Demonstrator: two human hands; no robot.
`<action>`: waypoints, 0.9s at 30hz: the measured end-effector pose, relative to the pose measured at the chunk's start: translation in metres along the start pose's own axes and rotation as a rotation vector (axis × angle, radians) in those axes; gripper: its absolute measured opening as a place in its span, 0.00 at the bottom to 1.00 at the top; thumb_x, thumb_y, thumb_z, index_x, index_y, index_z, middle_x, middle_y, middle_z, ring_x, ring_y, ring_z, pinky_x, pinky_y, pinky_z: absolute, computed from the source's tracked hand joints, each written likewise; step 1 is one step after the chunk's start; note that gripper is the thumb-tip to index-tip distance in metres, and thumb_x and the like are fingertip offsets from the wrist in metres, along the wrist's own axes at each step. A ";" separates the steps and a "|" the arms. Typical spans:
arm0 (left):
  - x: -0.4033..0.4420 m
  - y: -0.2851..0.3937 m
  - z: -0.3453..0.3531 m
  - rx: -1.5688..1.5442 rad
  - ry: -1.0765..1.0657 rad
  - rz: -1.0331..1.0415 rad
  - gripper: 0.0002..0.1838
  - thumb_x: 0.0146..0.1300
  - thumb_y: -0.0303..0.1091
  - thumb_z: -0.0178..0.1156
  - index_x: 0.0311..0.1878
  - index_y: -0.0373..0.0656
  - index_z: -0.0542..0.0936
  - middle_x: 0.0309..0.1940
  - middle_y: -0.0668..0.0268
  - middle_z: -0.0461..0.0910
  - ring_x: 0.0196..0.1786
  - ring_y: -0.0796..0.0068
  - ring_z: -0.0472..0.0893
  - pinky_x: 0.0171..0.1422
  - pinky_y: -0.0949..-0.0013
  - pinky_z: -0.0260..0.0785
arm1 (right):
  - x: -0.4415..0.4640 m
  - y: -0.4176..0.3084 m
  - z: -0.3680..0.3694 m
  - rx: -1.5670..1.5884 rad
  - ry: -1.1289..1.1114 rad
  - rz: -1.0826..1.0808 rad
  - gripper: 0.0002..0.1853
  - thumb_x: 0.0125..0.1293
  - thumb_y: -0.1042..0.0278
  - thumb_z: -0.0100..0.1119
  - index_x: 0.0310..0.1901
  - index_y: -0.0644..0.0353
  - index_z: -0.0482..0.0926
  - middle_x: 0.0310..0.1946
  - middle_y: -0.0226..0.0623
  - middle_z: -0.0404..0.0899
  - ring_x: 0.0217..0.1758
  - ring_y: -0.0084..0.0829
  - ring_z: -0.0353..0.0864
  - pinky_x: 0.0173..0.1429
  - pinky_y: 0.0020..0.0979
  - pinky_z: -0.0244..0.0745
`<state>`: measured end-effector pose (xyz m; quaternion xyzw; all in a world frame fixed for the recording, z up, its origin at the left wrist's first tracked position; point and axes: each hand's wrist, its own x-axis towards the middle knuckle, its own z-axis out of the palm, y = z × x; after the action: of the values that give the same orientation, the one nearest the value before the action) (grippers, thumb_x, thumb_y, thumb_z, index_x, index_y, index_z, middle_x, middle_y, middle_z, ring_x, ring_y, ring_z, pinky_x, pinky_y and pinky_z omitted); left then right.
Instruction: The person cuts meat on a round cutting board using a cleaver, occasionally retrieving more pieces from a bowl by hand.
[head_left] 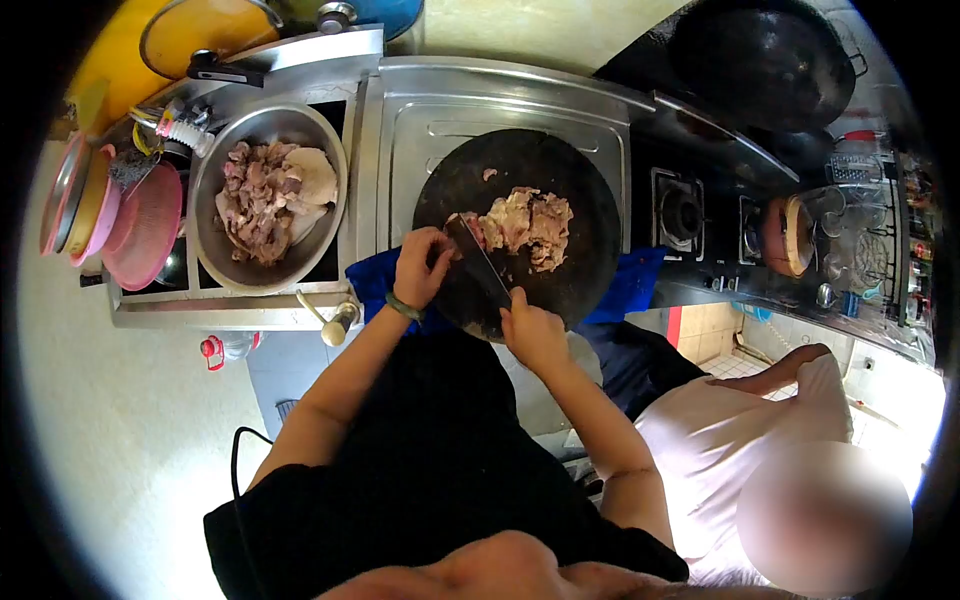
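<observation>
My right hand [537, 332] grips the handle of a kitchen knife [484, 262] with a broad dark blade. The blade points up and left across a round dark chopping board [440, 190]. Close to the blade's left side is my left hand [424, 262], its fingers curled together by the blade's far end; whatever they pinch is hidden. Just right of the blade lies a pile of chopped meat [530, 225], pale and brownish, with a pinkish bit near the blade. One small scrap [489, 174] sits apart towards the back of the board.
On the left, a steel bowl [338, 205] holds more meat pieces. Colanders [150, 235] stand beyond it. To the right are gas burners [683, 215], a wok [765, 60] and a brown pot [785, 235]. Another person [740, 430] in a light shirt stands at my right.
</observation>
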<state>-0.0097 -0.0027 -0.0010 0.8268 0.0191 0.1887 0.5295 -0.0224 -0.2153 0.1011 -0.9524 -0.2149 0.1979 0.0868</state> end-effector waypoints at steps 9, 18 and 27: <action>-0.002 -0.004 -0.002 0.058 -0.014 0.036 0.15 0.52 0.22 0.66 0.44 0.40 0.76 0.44 0.55 0.78 0.52 0.51 0.76 0.56 0.58 0.69 | 0.070 -0.027 0.011 0.081 -0.012 0.018 0.20 0.67 0.63 0.51 0.55 0.68 0.67 0.22 0.48 0.82 0.28 0.48 0.84 0.33 0.48 0.78; -0.002 -0.011 0.002 0.134 -0.020 0.206 0.17 0.53 0.22 0.66 0.45 0.41 0.74 0.44 0.54 0.77 0.50 0.50 0.76 0.55 0.58 0.69 | 0.052 -0.017 0.033 0.012 0.135 0.026 0.20 0.67 0.61 0.53 0.52 0.67 0.66 0.22 0.48 0.81 0.26 0.50 0.84 0.31 0.47 0.78; -0.013 -0.001 -0.008 0.008 -0.112 0.105 0.13 0.56 0.22 0.64 0.44 0.41 0.74 0.43 0.56 0.77 0.46 0.53 0.77 0.53 0.60 0.70 | 0.066 -0.034 0.026 0.040 0.119 0.009 0.16 0.62 0.70 0.53 0.50 0.67 0.69 0.26 0.48 0.83 0.30 0.49 0.85 0.34 0.47 0.80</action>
<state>-0.0239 0.0014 -0.0023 0.8379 -0.0532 0.1697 0.5160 0.0090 -0.1541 0.0637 -0.9616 -0.2009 0.1456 0.1176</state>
